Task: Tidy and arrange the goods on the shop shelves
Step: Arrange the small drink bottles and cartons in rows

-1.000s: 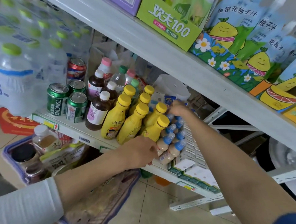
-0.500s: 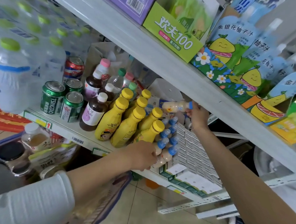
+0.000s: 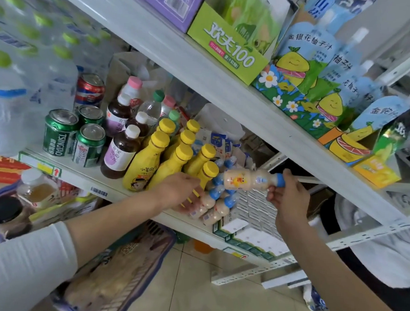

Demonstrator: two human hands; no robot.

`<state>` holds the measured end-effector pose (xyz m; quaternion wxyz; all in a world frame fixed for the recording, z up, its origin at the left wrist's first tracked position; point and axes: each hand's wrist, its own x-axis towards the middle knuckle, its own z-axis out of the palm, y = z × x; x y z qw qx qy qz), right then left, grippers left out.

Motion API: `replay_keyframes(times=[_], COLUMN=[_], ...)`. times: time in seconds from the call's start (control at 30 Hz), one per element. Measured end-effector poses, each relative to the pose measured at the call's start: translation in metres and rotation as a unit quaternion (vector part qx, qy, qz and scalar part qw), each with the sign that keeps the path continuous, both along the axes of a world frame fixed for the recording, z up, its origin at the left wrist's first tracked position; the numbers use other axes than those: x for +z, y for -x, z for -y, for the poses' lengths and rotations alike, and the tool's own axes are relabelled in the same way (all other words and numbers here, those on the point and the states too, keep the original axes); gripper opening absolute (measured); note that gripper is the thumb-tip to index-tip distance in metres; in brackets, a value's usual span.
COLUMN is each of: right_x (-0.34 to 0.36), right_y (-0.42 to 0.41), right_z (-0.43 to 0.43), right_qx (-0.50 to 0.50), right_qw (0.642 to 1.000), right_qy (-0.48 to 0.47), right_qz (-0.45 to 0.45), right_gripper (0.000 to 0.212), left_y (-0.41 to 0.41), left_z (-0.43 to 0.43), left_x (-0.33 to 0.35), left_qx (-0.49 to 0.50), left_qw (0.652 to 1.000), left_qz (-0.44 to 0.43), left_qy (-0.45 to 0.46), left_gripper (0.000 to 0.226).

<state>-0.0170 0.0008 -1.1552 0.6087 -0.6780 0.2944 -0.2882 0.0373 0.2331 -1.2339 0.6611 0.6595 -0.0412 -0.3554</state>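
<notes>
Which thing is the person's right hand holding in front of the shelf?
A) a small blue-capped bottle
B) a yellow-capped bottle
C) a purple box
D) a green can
A: the right hand grips the small blue-capped bottle by its cap end, held sideways.

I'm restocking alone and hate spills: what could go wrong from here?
1. The right hand pinches the small blue-capped bottle only near its cap, held sideways; it could slip.
2. The other blue-capped bottles crowd the shelf edge beside the left hand; a nudge might tip them off.
</notes>
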Motion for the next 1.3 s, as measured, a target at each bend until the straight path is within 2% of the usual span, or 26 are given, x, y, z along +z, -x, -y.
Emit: replay_keyframes(times=[0.23,0.4,0.5,0.63,0.7,0.77,0.9,0.97,1.03,1.1,1.17,1.3], right_x=[-0.018,-0.019,-0.015,-0.011,-0.01,-0.013,-0.025,-0.028,-0.028,-0.027,-0.025,-0.027], right_y=[0.037,0.042,0.043,0.036,0.033,0.033,0.035,0.037,0.04,0.043,0.044,0.04], right_z=[-0.037,-0.035,-0.027,-0.014,-0.011,-0.012,-0.023,-0.024,-0.02,-0.013,-0.011,-0.007], right_qx=[0.087,0.102,0.113,0.134,0.155,0.19,0.252,0.277,0.314,0.34,0.334,0.247], right_qw=[0.995,0.993,0.992,0.985,0.977,0.964,0.932,0.927,0.922,0.915,0.923,0.957], right_qy=[0.046,0.043,0.053,0.111,0.144,0.184,0.26,0.248,0.218,0.208,0.186,0.146], right_qz=[-0.029,-0.033,-0.029,-0.013,-0.013,-0.014,-0.034,-0.043,-0.061,-0.066,-0.035,0.036], right_gripper=[0.031,0.033,0.032,0.024,0.023,0.02,0.018,0.018,0.012,0.013,0.012,0.008], left_y=[0.027,0.039,0.044,0.055,0.052,0.048,0.042,0.038,0.034,0.03,0.029,0.043], left_z=[0.024,0.04,0.039,0.032,0.03,0.03,0.028,0.028,0.028,0.028,0.031,0.037], left_x=[0.006,0.004,0.001,0.002,-0.001,-0.009,-0.028,-0.031,-0.029,-0.029,-0.031,-0.034], left_qx=[0.039,0.054,0.031,-0.049,-0.072,-0.055,0.016,0.051,0.078,0.083,0.069,0.061], left_qw=[0.99,0.983,0.981,0.985,0.984,0.939,0.846,0.8,0.774,0.767,0.763,0.76], left_qz=[-0.128,-0.169,-0.163,-0.019,0.154,0.329,0.499,0.557,0.588,0.599,0.609,0.614], left_qy=[0.054,0.046,0.104,0.164,0.057,-0.079,-0.186,-0.217,-0.221,-0.215,-0.206,-0.206], left_gripper=[0.059,0.053,0.05,0.036,0.046,0.063,0.067,0.067,0.062,0.06,0.058,0.061])
